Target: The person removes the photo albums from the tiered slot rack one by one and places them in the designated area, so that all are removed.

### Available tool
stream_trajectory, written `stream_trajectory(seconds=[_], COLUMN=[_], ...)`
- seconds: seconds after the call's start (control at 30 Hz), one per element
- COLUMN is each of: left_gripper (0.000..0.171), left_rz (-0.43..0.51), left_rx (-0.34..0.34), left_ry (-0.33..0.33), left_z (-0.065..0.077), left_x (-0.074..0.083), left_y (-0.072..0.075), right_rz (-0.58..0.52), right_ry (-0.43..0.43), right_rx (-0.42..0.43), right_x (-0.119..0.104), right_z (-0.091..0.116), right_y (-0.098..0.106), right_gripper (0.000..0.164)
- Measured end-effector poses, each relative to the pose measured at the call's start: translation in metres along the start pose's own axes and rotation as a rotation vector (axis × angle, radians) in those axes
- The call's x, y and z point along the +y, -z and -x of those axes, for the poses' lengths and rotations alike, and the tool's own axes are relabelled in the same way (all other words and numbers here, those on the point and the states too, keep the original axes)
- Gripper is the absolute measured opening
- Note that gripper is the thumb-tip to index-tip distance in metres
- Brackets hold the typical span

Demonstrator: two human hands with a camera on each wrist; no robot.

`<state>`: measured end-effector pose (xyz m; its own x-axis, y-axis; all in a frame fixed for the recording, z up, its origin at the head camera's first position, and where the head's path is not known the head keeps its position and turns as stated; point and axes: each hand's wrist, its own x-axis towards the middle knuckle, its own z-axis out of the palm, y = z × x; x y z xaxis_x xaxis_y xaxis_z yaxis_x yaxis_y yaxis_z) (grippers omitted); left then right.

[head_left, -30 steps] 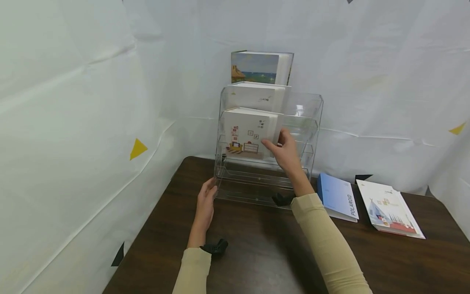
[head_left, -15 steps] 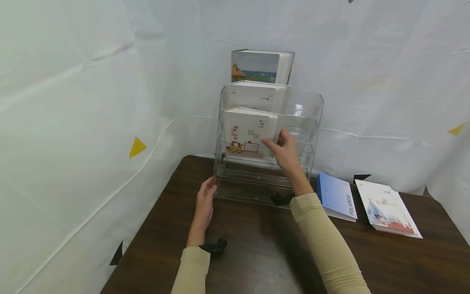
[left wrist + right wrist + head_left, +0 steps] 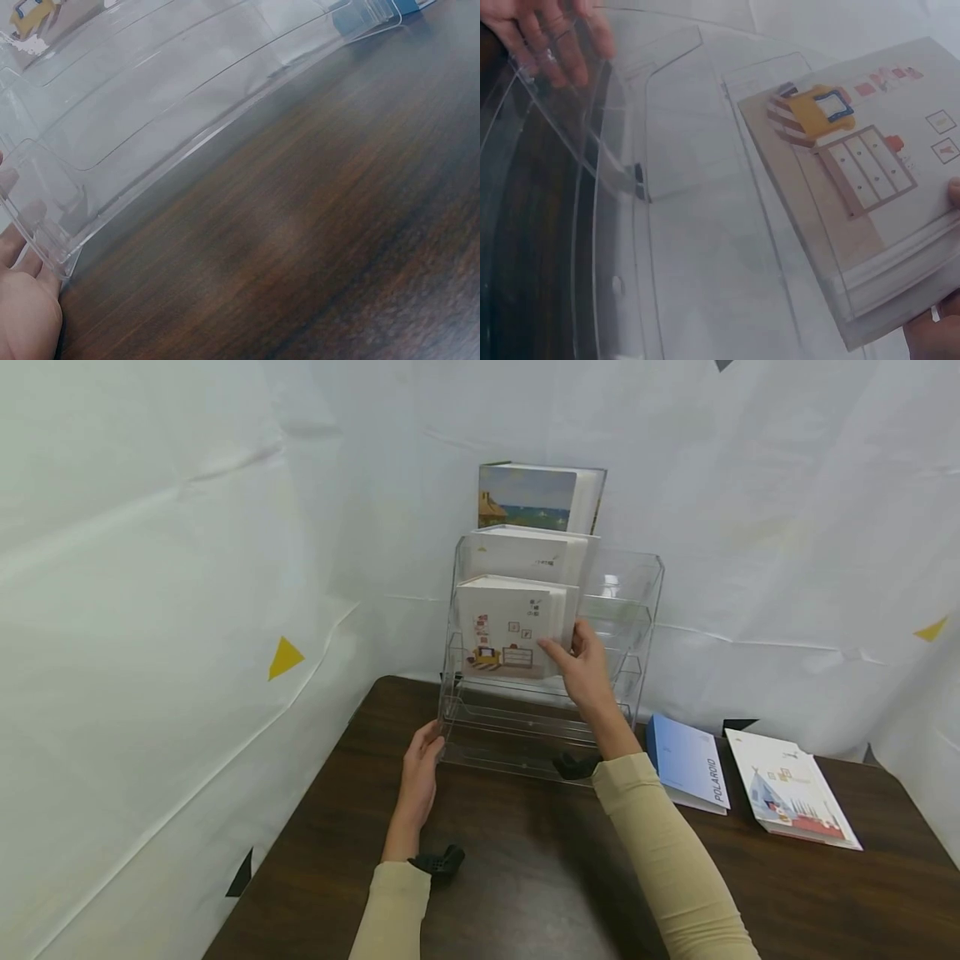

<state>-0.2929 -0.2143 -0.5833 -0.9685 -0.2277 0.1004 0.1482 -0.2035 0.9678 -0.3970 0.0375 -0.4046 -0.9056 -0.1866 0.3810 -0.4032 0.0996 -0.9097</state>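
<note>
Table of dark wood, white sheeting around, right hand pinching white book, left hand straight-fingered against clear rack

We wear plain, pale yellow-beige sleeves, close-fitting, with small creases along the right forearm and banded cuffs. Just beyond these, each wrist bears a small black angular camera. Our hands are bare.

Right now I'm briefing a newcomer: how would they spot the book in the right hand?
Find the clear rack on the brown table. The right hand grips the white book at its front, lower than the two books behind. Only this one visibly shows a yellow armchair and drawers.
</note>
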Motion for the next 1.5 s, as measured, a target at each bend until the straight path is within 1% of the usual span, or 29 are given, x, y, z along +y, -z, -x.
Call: stream_trajectory(seconds=[0.23,0.37,0.5,0.63,0.77,0.83,0.97,1.1,1.17,1.27,1.4,1.5], left_gripper=[0.047,0.047,0.048,0.048,0.048,0.049,0.049,0.05,0.051,0.051,0.051,0.051], left_rz=[-0.01,-0.009,-0.018,-0.024,-0.025,-0.024,-0.038,-0.036,-0.031,-0.036,-0.044,-0.041], left_rx=[-0.036,-0.043,-0.038,-0.037,-0.043,-0.043,-0.04,-0.046,-0.055,-0.058,-0.049,-0.05], left_ry=[-0.005,-0.006,0.004,0.008,0.003,0.004,0.021,0.023,0.02,0.016,0.007,0.006], left_z=[0.001,0.0,-0.003,-0.008,-0.011,-0.011,-0.011,-0.012,-0.012,-0.013,-0.013,-0.013], left_x=[-0.002,-0.003,-0.005,-0.005,-0.004,-0.004,-0.006,-0.008,-0.007,-0.005,-0.001,0.0], left_y=[-0.012,-0.016,-0.013,-0.008,-0.003,-0.001,0.005,0.008,0.007,0.007,0.008,0.009], right_rz=[-0.002,-0.021,-0.031,-0.064,-0.092,-0.088,-0.051,0.032,0.062,0.079,0.107,0.143], right_ry=[-0.008,0.018,0.051,0.088,0.109,0.111,0.1,0.111,0.107,0.066,-0.016,-0.062], right_rx=[0.045,0.064,0.086,0.117,0.124,0.122,0.106,0.074,0.073,0.09,0.14,0.174], right_x=[-0.003,-0.01,-0.019,-0.024,-0.03,-0.034,-0.042,-0.047,-0.049,-0.051,-0.053,-0.051], right_z=[0.002,0.004,0.008,0.013,0.021,0.026,0.042,0.062,0.074,0.095,0.121,0.14], right_y=[0.018,0.028,0.037,0.042,0.048,0.052,0.064,0.083,0.093,0.108,0.127,0.14], right_gripper=[0.048,0.046,0.044,0.042,0.04,0.04,0.043,0.044,0.043,0.044,0.049,0.052])
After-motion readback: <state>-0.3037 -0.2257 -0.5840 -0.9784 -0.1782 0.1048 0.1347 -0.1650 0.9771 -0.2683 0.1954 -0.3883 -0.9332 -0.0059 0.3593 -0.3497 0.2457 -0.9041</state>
